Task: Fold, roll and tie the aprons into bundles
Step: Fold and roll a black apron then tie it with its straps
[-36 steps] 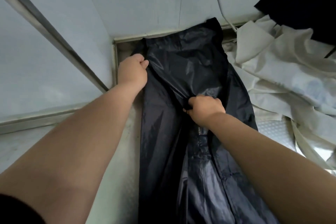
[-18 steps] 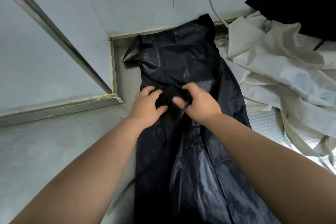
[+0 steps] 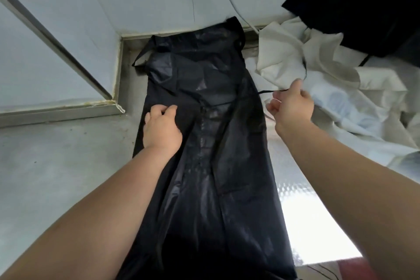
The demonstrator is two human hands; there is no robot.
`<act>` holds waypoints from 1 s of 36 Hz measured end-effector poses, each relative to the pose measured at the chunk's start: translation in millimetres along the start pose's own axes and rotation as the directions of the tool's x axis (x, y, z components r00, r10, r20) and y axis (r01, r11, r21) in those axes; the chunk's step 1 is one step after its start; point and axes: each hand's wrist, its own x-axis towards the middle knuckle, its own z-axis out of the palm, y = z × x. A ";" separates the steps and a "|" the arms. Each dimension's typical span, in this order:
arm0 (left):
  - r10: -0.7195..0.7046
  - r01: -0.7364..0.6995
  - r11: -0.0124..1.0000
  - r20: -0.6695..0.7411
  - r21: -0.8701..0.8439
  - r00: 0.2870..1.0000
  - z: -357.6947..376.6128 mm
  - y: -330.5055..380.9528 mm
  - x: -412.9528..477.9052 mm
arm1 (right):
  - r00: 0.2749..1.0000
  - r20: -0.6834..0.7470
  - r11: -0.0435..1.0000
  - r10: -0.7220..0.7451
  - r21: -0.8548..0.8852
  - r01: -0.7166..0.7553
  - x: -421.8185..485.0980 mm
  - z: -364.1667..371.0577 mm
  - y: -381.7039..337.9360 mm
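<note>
A shiny black apron [image 3: 204, 166] lies folded lengthwise into a long strip on the metal surface, running from the back wall toward me. My left hand [image 3: 161, 127] rests palm down on the strip's left edge, fingers spread a little. Off the right edge, my right hand [image 3: 292, 107] pinches a thin black apron strap [image 3: 250, 98]. The strap runs taut from the strip's middle out to the fingers and curls up over the white cloth.
A heap of crumpled white fabric [image 3: 329, 79] lies to the right, with a black cloth [image 3: 363, 7] behind it. A metal table surface [image 3: 56, 177] extends left; its patterned right part [image 3: 302, 211] glares. The wall and a raised ledge [image 3: 122, 70] close the back.
Both hands were together at the apron's middle. My right hand has since swung out to the right, drawing the strap taut, and my left hand has flattened onto the left edge.
</note>
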 end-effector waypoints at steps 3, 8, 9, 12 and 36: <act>0.062 -0.065 0.973 -0.020 -0.220 0.998 5.7 28.2 -18.6 | 0.994 -0.002 0.993 0.108 -0.052 -0.108 11.6 -21.1 5.5; 0.057 0.009 0.958 0.220 -0.288 0.974 16.8 62.1 -38.1 | 0.959 0.281 0.838 0.045 -0.533 0.117 2.0 -38.3 35.9; 0.030 0.061 0.946 0.273 -0.318 0.961 19.3 66.6 -39.0 | 0.924 0.378 0.798 0.056 -0.574 0.186 -4.0 -40.4 39.9; -0.071 0.403 0.723 0.520 -0.561 0.851 21.6 76.2 -40.5 | 0.800 0.595 0.550 0.085 -0.697 0.460 -14.8 -47.0 50.9; 0.174 -0.194 0.878 -0.088 -0.437 0.981 -15.8 44.6 -32.3 | 0.739 0.614 0.169 0.279 -0.788 0.591 -45.8 -27.1 51.3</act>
